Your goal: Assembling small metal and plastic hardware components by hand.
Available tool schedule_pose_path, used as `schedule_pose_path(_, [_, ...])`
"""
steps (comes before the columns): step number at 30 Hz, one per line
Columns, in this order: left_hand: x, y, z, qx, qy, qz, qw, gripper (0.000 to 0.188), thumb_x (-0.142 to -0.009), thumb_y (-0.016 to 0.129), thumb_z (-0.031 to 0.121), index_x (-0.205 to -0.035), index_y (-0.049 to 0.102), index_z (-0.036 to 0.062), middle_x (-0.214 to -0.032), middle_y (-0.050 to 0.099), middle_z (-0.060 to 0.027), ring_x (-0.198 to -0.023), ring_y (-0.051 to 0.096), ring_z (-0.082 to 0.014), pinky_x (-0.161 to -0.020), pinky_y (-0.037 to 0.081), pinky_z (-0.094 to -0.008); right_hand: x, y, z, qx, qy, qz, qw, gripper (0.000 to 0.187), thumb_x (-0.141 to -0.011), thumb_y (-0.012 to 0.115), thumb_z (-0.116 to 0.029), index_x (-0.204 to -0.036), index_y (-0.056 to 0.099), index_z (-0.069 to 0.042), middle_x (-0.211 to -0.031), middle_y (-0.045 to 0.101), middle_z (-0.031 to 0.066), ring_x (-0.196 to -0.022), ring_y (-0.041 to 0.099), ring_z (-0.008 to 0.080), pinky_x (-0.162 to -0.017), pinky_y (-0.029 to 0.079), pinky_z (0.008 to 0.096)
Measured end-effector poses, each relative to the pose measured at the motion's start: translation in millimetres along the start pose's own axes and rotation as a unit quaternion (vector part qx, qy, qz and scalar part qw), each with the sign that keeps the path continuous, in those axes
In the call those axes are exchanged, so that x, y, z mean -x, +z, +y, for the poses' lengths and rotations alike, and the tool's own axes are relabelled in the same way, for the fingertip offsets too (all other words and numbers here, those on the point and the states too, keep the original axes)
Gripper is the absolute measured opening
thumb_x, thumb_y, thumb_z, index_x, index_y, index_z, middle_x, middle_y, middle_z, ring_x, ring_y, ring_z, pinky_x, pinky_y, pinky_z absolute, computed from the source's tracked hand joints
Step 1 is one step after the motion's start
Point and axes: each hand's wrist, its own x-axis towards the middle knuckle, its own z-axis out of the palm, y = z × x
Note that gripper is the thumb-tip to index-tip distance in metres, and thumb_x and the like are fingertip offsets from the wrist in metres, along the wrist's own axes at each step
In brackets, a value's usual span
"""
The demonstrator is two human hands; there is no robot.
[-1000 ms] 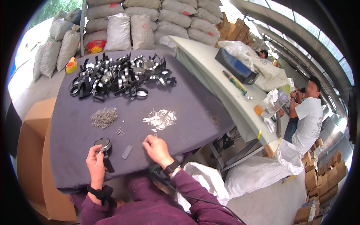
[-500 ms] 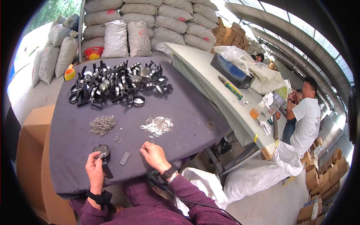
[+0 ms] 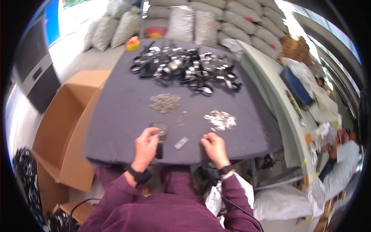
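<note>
My left hand [image 3: 145, 147] grips a black, round-faced watch [image 3: 159, 127] at the table's near edge, its dark strap hanging toward me. A hand's width to the right, my right hand [image 3: 215, 148] is closed with thumb and forefinger together; whatever sits between those fingertips is too small and blurred to name. Between the hands lies a small grey rectangular bar [image 3: 181, 143]. Beyond my right hand is a heap of thin silvery pins [image 3: 221, 120]. A pile of small grey metal pieces [image 3: 164, 103] lies farther left, with a few strays [image 3: 179, 121] nearer me.
Many black-strapped watches [image 3: 185, 65] cover the far part of the dark cloth-covered table [image 3: 127, 116]. Yellow tape [image 3: 132, 43] sits at its far left corner. An open carton [image 3: 73, 116] stands left. A pale side table [image 3: 266, 73] adjoins right, where a person [image 3: 342, 166] works.
The view has swung left, so the table appears farther right and the carton shows more fully. My left hand still holds the watch; my right hand stays closed near the pins.
</note>
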Motion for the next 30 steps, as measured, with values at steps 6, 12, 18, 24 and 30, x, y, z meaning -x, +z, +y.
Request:
schedule_pose_path(6, [-1, -12, -11, -0.031, 0.041, 0.021, 0.998, 0.017, -0.089, 0.054, 0.005, -0.105, 0.060, 0.0052, -0.057, 0.047, 0.0079, -0.044, 0.038, 0.0004, -0.038, 0.031, -0.0185, -39, -11, -27, -0.120, 0.121, -0.136, 0.976, 0.008, -0.085, 0.058, -0.006, -0.080, 0.059, 0.001, -0.064, 0.057, 0.0022, -0.051, 0.055, 0.0083, -0.045, 0.045, 0.0220])
schedule_pose_path(12, [-2, -12, -7, 0.000, 0.043, 0.010, 0.999, 0.017, -0.089, 0.053, 0.005, -0.103, 0.061, 0.0057, -0.053, 0.044, 0.0088, -0.044, 0.037, 0.0010, -0.040, 0.031, -0.0190, -89, 29, -49, -0.062, 0.059, -0.196, 0.977, 0.009, -0.084, 0.059, -0.005, -0.088, 0.061, 0.002, -0.069, 0.061, 0.0050, -0.056, 0.057, 0.0098, -0.049, 0.047, 0.0245])
schedule_pose_path(18, [2, -10, -3, 0.003, 0.029, 0.012, 1.000, 0.017, -0.087, 0.053, 0.004, -0.102, 0.061, 0.0054, -0.055, 0.043, 0.0090, -0.049, 0.036, 0.0011, -0.045, 0.031, -0.0191, -115, 75, -34, 0.095, -0.090, -0.164, 0.978, 0.011, -0.081, 0.063, -0.009, -0.086, 0.062, 0.002, -0.070, 0.063, 0.0073, -0.057, 0.059, 0.0116, -0.050, 0.048, 0.0286])
schedule_pose_path(24, [3, -13, -2, 0.013, 0.029, 0.016, 0.999, 0.017, -0.087, 0.054, 0.004, -0.103, 0.060, 0.0043, -0.057, 0.043, 0.0086, -0.055, 0.035, 0.0003, -0.050, 0.032, -0.0193, -119, 76, -40, -0.016, 0.040, -0.204, 0.978, 0.011, -0.080, 0.065, -0.009, -0.079, 0.060, 0.002, -0.064, 0.058, 0.0048, -0.054, 0.057, 0.0100, -0.045, 0.046, 0.0260])
schedule_pose_path(30, [0, -15, 4, 0.011, 0.046, 0.012, 0.999, 0.017, -0.087, 0.055, 0.004, -0.103, 0.059, 0.0027, -0.059, 0.047, 0.0065, -0.055, 0.036, 0.0001, -0.049, 0.032, -0.0196, -106, 63, -42, -0.140, 0.049, -0.147, 0.978, 0.005, -0.081, 0.059, 0.001, -0.079, 0.055, 0.000, -0.068, 0.056, 0.0034, -0.054, 0.056, 0.0100, -0.047, 0.050, 0.0242])
